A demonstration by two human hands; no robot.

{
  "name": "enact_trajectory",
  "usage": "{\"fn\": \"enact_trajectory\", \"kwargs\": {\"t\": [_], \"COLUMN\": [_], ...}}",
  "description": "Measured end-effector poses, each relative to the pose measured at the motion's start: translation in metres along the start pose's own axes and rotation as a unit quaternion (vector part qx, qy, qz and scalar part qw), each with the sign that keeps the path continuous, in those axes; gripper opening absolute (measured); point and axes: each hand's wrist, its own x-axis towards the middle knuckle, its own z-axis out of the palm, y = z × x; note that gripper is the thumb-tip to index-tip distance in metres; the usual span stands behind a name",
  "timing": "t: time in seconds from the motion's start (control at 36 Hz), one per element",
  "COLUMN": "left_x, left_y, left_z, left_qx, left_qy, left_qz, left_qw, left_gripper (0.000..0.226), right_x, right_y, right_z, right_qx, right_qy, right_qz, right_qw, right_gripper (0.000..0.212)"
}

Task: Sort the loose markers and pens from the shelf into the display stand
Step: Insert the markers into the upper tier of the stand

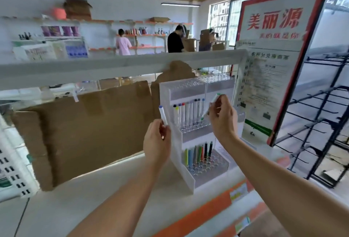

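L hand [156, 140] grips blue-capped marker [163, 115], center frame; R hand [222, 117] pinches green-capped marker [210, 106], tilted, just above display stand's [184, 168] middle-tier row.

The left hand [156, 142] holds a white marker [163, 115] with a blue cap, the right hand [222, 117] a white green-tipped marker [210, 106], before a clear display stand [186, 176] and brown cardboard [85, 131].

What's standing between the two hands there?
In the head view, the white markers in the display stand sit between the left hand and right hand.
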Motion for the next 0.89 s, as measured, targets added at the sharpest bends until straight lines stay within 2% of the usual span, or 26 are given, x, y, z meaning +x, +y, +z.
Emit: {"fn": "enact_trajectory", "kwargs": {"t": [0.14,0.28,0.39,0.56,0.89], "left_x": [0.014,0.025,0.029,0.027,0.024], "left_y": [0.0,-0.006,-0.007,-0.002,-0.004], "left_z": [0.011,0.022,0.029,0.038,0.047], "left_qx": [0.035,0.066,0.084,0.097,0.109], "left_qy": [0.011,0.026,0.048,0.068,0.084], "left_qz": [-0.006,0.001,0.007,-0.001,0.0], "left_qw": [0.999,0.997,0.995,0.993,0.99], "left_gripper": [0.02,0.013,0.009,0.008,0.008], "right_x": [0.019,0.03,0.036,0.05,0.048], "right_y": [0.002,0.013,0.016,0.021,0.028], "right_z": [0.027,0.047,0.052,0.056,0.059], "right_qx": [0.031,-0.011,-0.028,-0.015,0.003], "right_qy": [-0.047,-0.125,-0.179,-0.216,-0.266], "right_qz": [-0.01,-0.032,-0.075,-0.095,-0.099], "right_qw": [0.998,0.992,0.981,0.972,0.959], "right_gripper": [0.006,0.006,0.015,0.007,0.009]}}
